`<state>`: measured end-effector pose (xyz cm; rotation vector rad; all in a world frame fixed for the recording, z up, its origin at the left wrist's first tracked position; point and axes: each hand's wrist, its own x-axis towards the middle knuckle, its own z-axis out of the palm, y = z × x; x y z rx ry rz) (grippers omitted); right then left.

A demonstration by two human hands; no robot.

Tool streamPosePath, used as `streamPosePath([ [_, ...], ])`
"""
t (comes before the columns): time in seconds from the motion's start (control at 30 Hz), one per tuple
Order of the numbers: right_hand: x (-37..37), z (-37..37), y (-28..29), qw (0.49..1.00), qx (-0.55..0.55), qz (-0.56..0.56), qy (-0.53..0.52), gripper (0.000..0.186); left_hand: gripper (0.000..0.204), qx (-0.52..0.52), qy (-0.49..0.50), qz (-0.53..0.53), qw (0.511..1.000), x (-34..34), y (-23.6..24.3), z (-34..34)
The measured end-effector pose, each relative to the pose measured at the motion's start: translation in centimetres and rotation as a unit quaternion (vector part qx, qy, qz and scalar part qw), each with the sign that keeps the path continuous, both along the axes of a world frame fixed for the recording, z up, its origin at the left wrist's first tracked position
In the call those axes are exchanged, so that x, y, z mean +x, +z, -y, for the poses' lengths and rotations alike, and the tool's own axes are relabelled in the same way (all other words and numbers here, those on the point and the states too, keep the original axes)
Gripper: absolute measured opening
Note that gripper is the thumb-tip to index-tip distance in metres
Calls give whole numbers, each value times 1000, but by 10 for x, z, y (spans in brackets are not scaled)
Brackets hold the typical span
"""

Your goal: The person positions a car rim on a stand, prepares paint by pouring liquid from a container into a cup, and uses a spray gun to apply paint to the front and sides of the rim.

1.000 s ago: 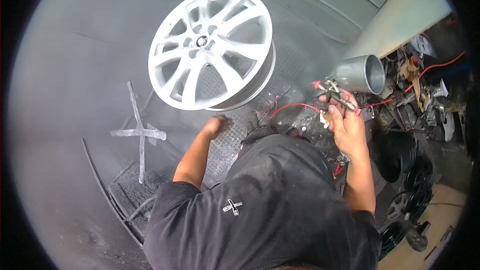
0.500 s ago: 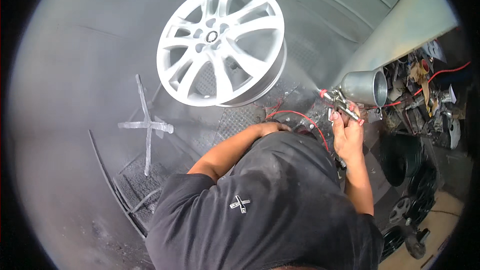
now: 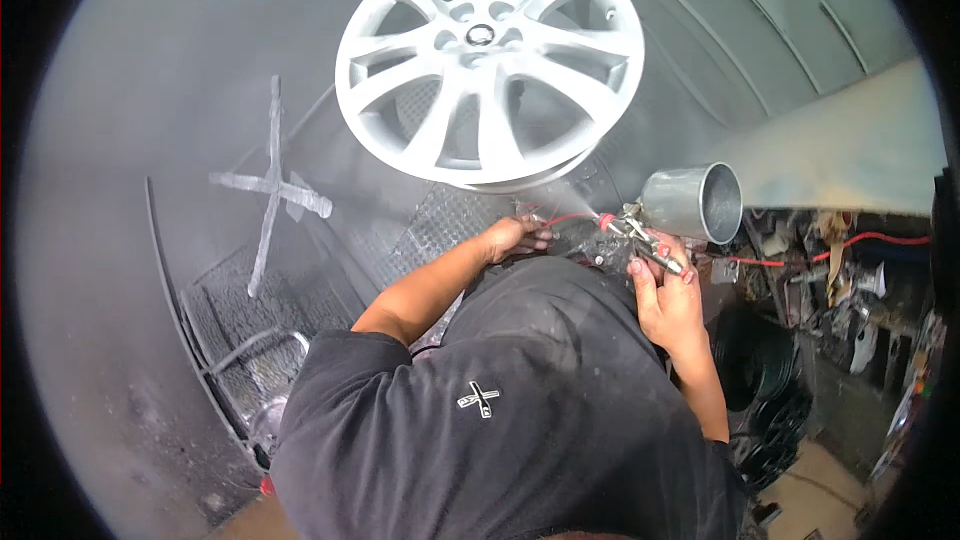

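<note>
A white-coated alloy car wheel (image 3: 490, 70) is tilted toward me at the top of the view, its spokes and hub facing up. In my right hand (image 3: 668, 305) I grip a spray gun (image 3: 640, 232) with a grey metal cup (image 3: 685, 202) on it. A faint mist leaves its red-ringed nozzle, which points left toward the wheel's lower edge. My left hand (image 3: 514, 238) is in front of my belly below the wheel, its fingers curled at a thin red hose (image 3: 568, 218). How firmly they hold the hose is hard to see.
A grey-coated cross-shaped stand (image 3: 272, 183) is at the left, above a dark textured mat (image 3: 235, 310). Cluttered shelves (image 3: 840, 280) with a red hose line the right side, and black coils (image 3: 755, 360) lie below. A pale panel (image 3: 850, 145) slants in at right.
My left hand has moved out from my belly to the red hose. The spray gun in my right hand has shifted left. The wheel appears higher, further right and turned in view.
</note>
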<state>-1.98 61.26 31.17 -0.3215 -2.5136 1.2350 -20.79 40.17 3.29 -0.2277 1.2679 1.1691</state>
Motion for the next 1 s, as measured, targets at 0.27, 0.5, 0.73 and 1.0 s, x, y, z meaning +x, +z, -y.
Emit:
streamPosePath([
  [0.27, -70, 28, 22, 987, -29, 43, 151, 29, 22, 124, 412, 26, 902, -15, -37, 0],
  [0.5, -157, 56, 49, 960, -14, 14, 281, 29, 30, 67, 405, -11, 912, -28, 17, 8],
  [0.73, -251, 61, 83, 961, 45, 41, 270, 31, 30, 123, 387, 5, 914, -45, 15, 1],
  [1.0, -327, 25, 98, 966, 215, -90, 109, 27, 29, 121, 322, 36, 938, -54, 47, 6],
])
